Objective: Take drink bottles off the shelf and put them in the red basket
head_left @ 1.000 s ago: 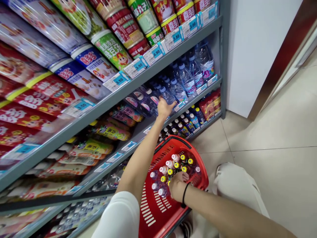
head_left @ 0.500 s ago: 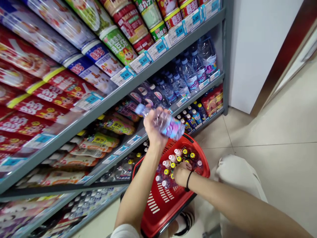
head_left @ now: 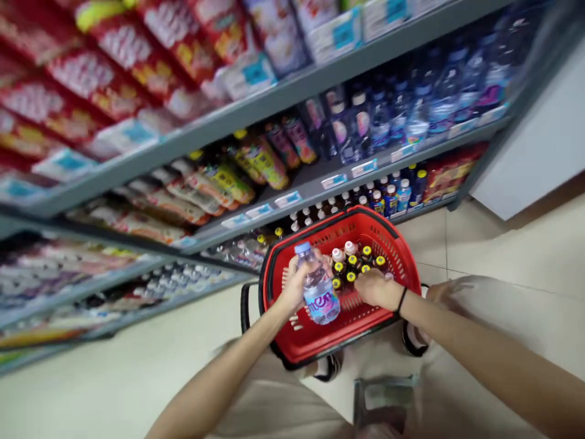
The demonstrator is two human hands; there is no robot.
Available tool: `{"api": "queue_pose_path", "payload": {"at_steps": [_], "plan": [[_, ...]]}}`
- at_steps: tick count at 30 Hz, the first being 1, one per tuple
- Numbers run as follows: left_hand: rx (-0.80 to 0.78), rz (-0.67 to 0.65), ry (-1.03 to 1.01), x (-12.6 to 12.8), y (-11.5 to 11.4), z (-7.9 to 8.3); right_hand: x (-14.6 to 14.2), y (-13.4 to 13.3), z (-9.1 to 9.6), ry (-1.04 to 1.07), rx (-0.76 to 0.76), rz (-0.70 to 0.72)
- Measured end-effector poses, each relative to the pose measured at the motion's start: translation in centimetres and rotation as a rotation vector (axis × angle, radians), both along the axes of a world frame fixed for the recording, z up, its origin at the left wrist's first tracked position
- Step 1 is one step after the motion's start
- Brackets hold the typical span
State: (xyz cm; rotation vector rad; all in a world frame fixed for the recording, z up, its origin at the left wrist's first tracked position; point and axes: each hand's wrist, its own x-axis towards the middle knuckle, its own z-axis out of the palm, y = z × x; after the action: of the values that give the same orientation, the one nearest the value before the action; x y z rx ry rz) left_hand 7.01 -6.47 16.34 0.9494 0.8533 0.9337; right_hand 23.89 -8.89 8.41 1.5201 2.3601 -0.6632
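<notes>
Stocked store shelves point(head_left: 292, 94) rise behind our red basket point(head_left: 351, 328), w/ a blue-capped water btl. point(head_left: 322, 299) held over its left half. Our L hand point(head_left: 296, 279) has fingers clamped round the btl.'s upper body, prob. for a firm hold. Our R hand point(head_left: 378, 288) rests at yellow-capped btls. point(head_left: 352, 261) in the basket's right half, prob. steadying them; whether its fingers grip, we can't tell.

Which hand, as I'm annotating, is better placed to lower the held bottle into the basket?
Left hand, likely: it holds the blue-capped bottle over the basket; the right hand is beside yellow-capped bottles.
</notes>
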Motion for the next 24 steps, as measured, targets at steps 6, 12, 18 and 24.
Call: {"api": "queue_pose_path", "payload": {"at_steps": [6, 12, 18, 24], "plan": [[0.08, 0.014, -0.108, -3.0, -1.1, 0.9, -0.8, 0.2, 2.1, 0.099, -0.021, 0.214], [-0.005, 0.174, -0.093, -5.1, -0.9, 1.6, -3.7, -0.9, 3.2, 0.835, -0.406, -0.053], [-0.117, 0.342, -0.058, -5.3, 0.0, 2.1, -4.9, -1.3, 3.3, 1.214, -0.867, -0.11], [0.019, 0.231, 0.148, -5.3, 0.4, 2.3, -6.1, -0.9, 3.8, 1.414, -0.823, -0.354]]}}
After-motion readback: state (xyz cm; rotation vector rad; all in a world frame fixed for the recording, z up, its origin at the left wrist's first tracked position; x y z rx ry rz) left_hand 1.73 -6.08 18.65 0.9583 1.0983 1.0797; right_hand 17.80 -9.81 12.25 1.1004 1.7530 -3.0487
